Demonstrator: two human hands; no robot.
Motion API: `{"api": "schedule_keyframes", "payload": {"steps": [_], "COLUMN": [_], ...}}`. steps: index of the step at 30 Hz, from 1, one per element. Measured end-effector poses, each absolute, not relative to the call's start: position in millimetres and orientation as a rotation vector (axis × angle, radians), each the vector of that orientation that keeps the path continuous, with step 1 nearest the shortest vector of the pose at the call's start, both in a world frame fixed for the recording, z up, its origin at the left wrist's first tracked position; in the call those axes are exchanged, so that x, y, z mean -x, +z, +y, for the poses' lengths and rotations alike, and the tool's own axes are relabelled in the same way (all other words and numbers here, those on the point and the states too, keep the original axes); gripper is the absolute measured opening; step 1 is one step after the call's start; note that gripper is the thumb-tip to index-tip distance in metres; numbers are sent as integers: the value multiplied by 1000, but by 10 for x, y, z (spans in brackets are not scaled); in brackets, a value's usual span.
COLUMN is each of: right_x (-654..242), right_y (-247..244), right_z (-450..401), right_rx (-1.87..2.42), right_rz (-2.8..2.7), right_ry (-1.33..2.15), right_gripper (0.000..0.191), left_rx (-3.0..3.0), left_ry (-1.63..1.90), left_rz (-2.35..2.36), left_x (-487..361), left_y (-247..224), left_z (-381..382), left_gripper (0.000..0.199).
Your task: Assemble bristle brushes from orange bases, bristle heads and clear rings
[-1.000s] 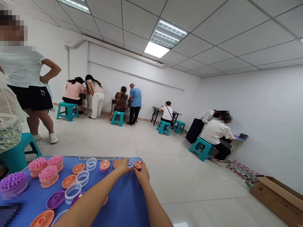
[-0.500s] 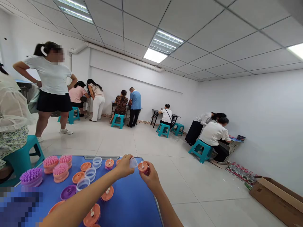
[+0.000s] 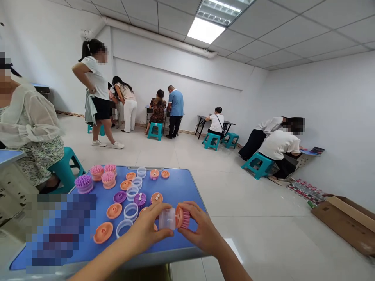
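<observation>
The left hand and right hand meet over the front edge of a blue tabletop. The left fingers curl closely around a clear cup, and the right fingers pinch a pink brush head. The cup and brush head sit end to end, touching, between the two hands. The head's orange disc faces the cup, and its bristles are partly hidden by the right hand. Whatever lies inside the cup is hard to make out.

Beyond the fingers, the tabletop carries four finished brushes: three pink and one purple. There are five clear rings, two purple discs and at least seven orange discs. One orange disc just left of the fingers is partly hidden by the left hand, and another seems to lie under that hand. A pixelated patch covers the tabletop's left front, so anything there can't be counted. Well left of the hands, a seated person is cut off by the frame edge.
</observation>
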State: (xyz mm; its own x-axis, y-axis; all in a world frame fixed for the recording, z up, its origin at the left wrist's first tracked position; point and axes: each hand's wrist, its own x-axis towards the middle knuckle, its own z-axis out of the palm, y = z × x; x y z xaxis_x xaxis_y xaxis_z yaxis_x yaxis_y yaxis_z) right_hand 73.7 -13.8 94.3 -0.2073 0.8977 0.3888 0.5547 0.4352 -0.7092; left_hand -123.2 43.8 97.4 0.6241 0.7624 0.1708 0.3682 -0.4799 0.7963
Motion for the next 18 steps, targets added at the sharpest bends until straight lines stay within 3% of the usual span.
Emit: {"api": "schedule_keyframes", "payload": {"steps": [3,18], "right_x": [-630,-350], "right_y": [964,956], "right_z": [-241,-294], "right_rx": [1220,1200], "right_rz": [-1953,-1935], "right_ry": [559,660], "right_gripper": [55,45], "left_rx": [-2073,-1961], "left_ry": [702,807], "left_rz": [865,806], "left_x": [1356,1585], "left_y": [928,741], "left_z": [331,258], "left_gripper": [44,47]}}
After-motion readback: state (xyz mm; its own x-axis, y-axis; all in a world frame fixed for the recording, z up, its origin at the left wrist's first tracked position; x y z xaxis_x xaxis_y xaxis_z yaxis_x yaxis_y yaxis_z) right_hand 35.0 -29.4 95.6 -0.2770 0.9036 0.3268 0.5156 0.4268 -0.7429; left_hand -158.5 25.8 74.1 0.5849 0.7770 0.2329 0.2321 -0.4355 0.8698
